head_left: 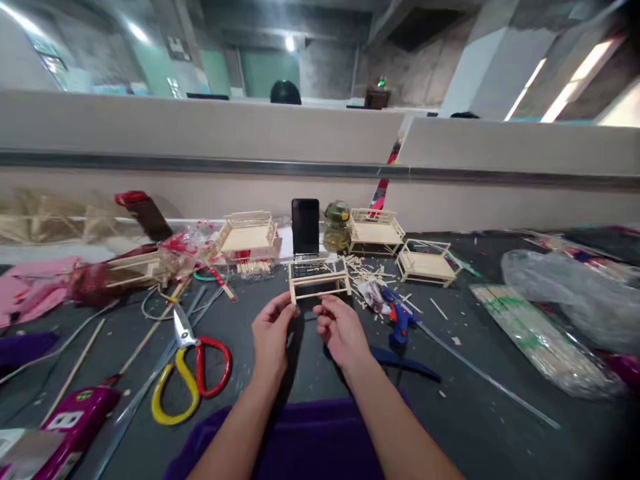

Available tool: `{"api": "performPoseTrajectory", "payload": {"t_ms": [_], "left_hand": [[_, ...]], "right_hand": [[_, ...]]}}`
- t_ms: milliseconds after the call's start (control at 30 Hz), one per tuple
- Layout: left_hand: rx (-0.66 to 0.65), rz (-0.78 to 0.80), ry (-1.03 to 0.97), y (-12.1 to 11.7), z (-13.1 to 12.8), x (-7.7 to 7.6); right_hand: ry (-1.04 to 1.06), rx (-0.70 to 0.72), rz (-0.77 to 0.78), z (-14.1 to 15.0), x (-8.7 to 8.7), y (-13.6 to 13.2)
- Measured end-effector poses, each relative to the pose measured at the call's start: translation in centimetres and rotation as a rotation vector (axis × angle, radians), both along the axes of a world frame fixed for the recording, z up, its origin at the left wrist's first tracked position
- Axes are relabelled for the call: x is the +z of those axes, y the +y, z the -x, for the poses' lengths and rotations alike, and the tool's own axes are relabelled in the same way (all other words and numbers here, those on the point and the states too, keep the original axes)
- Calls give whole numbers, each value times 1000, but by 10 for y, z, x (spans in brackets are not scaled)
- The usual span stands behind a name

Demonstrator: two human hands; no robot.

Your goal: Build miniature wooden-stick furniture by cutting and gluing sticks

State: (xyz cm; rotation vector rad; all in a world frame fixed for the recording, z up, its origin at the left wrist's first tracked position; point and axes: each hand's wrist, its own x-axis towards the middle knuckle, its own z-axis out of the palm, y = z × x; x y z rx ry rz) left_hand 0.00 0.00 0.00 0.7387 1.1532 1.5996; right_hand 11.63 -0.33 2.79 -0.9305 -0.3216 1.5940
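Note:
Between my hands is a small frame of thin wooden sticks (320,280), with long rails joined by short end pieces. My left hand (273,327) pinches its lower left corner between thumb and fingers. At its lower right edge is my right hand (341,327), fingers curled, the fingertips against or just under the bottom rail; the exact contact is hard to make out. Behind the frame a black phone (305,227) stands upright on a wire stand. Right of the frame lie many short stick pieces (373,273) and a blue glue gun (401,323).
Scissors with red and yellow handles (187,373) lie at left. Finished-looking miniature stick furniture includes a left piece (249,235), a middle one (376,230) and a right one (429,262). A jar (337,227) stands behind. Bagged sticks (545,333) lie right; a magenta device (75,427) sits front left.

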Motion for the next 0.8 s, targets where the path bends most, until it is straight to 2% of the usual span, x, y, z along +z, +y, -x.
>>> {"api": "performPoseTrajectory", "payload": {"t_ms": [800], "left_hand": [[9,-16,2,0,-1,0]], "right_hand": [[14,2,-14,-2,0,0]]}}
